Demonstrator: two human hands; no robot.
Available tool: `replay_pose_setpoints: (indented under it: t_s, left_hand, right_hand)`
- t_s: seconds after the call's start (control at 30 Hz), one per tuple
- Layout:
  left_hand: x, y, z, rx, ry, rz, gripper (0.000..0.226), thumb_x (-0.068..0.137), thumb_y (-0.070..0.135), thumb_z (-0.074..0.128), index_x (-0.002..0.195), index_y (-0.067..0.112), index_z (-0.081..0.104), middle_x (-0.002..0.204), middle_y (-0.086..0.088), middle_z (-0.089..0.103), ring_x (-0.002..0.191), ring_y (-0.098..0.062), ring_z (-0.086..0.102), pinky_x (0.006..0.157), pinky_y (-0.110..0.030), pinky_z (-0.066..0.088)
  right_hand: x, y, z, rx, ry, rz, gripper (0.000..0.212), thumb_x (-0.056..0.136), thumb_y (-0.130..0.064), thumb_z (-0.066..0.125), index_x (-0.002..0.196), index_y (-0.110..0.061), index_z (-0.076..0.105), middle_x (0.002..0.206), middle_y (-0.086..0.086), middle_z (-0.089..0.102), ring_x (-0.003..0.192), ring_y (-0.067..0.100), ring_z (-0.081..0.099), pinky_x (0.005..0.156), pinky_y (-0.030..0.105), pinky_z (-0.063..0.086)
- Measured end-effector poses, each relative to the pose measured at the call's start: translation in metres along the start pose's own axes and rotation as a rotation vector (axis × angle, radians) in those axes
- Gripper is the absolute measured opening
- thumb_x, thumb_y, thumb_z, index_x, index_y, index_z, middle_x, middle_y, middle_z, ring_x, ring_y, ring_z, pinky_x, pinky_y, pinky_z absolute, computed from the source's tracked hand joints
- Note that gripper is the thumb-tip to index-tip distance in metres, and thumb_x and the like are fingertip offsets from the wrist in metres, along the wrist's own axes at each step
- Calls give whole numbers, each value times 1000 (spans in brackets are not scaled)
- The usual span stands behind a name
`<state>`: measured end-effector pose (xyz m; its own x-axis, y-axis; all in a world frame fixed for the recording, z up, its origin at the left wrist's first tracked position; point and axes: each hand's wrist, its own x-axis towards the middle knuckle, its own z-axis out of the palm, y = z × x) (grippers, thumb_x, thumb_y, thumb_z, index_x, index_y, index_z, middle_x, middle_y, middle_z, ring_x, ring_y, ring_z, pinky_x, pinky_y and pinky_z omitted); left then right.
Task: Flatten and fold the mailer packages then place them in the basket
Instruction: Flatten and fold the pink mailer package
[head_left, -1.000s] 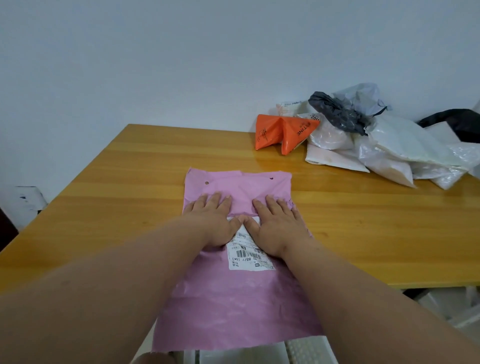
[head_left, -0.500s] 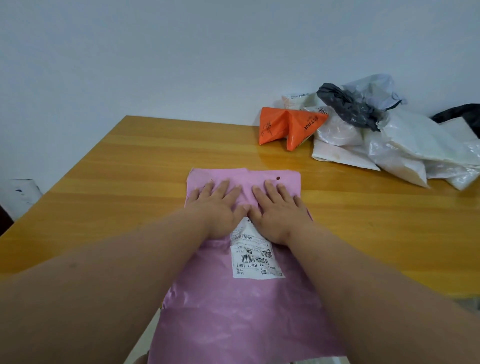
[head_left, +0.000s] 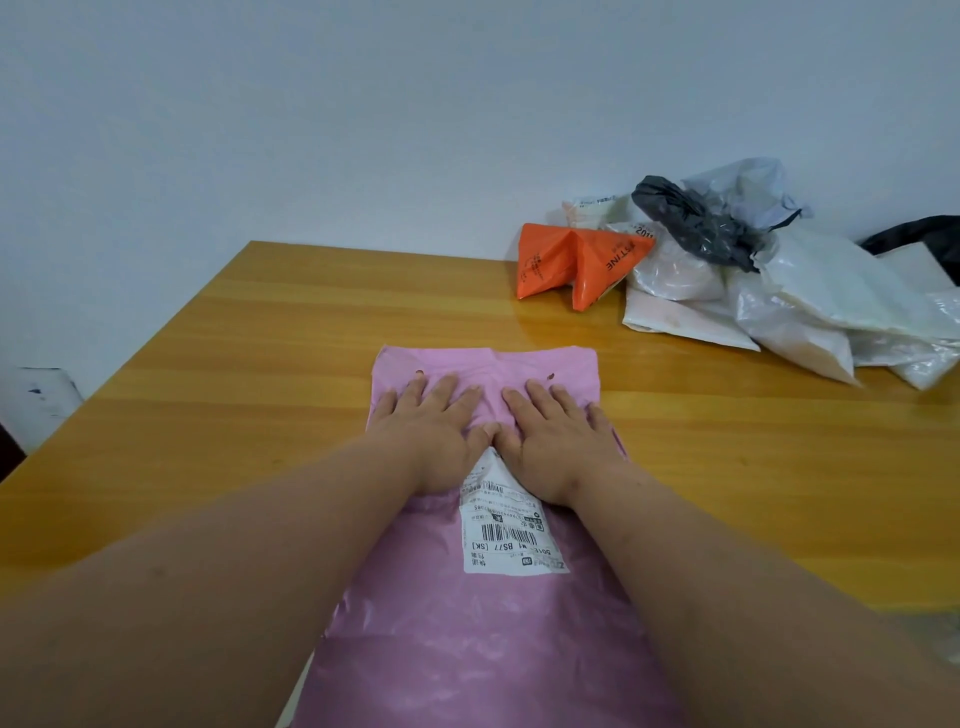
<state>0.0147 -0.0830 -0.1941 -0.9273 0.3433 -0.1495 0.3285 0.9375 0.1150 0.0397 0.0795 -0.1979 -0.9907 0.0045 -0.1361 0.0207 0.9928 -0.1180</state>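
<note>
We press both flat, released palms, left hand (head_left: 434, 441) and right hand (head_left: 558, 447), on the pink mailer (head_left: 467, 634); its label (head_left: 506, 530) reads "BS77 [SK]"; at two o'clock, orange mailer (head_left: 576, 265) "TINE".

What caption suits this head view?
Left hand and right hand press flat a pink plastic mailer on a wooden table.

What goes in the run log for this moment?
stage: flattening | left hand: flat on pink mailer | right hand: flat on it | fold: not started | basket: not in view
</note>
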Motion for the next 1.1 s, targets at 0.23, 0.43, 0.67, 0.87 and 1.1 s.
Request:
replay_pose_setpoints:
  t_s: [0.23, 0.43, 0.67, 0.87, 1.1]
  left_hand:
    - [1, -1, 0, 3, -11, 3, 64, 99, 58, 17, 155, 36, -4, 164, 6, -12, 151, -24, -9, 120, -48, -5]
    - [-5, -1, -7, 17, -25, 2, 70, 98, 61, 19, 156, 29, -5, 164, 3, -12, 151, -23, -8, 121, -48, -1]
    - [-35, 7, -21, 48, 188, -42, 63, 96, 61, 35, 148, 28, 31, 152, -4, 27, 138, -28, 27, 111, -45, 25]
    - [-57, 10, -10, -75, 36, -29, 63, 100, 51, 31, 155, 27, 13, 163, -4, 10, 148, -27, 10, 118, -45, 16]
    - [-71, 9, 9, -38, -12, -13, 62, 102, 53, 17, 157, 28, 0, 164, -3, -10, 151, -23, -9, 121, -44, 1]
  right_hand:
    - [-1, 1, 0, 5, -7, -4, 65, 97, -63, 15, 156, -38, 3, 164, -8, -9, 151, 18, -11, 119, 52, -8]
    - [-12, -8, -11, -53, 167, -63, 53, 99, -56, 24, 148, -38, 31, 163, -7, 10, 150, 22, 7, 116, 56, -5]
    - [-41, -15, -23, 59, 150, -19, 46, 95, -52, 38, 128, -24, 53, 139, 3, 43, 128, 29, 40, 104, 43, 34]
    - [-62, -14, -11, 84, -9, -5, 72, 94, -67, 28, 155, -30, 17, 164, -2, 7, 150, 24, 10, 119, 50, 12]
    - [-77, -10, 4, 23, -55, -22, 77, 92, -74, 17, 156, -35, -2, 164, -5, -12, 151, 19, -11, 120, 50, -5]
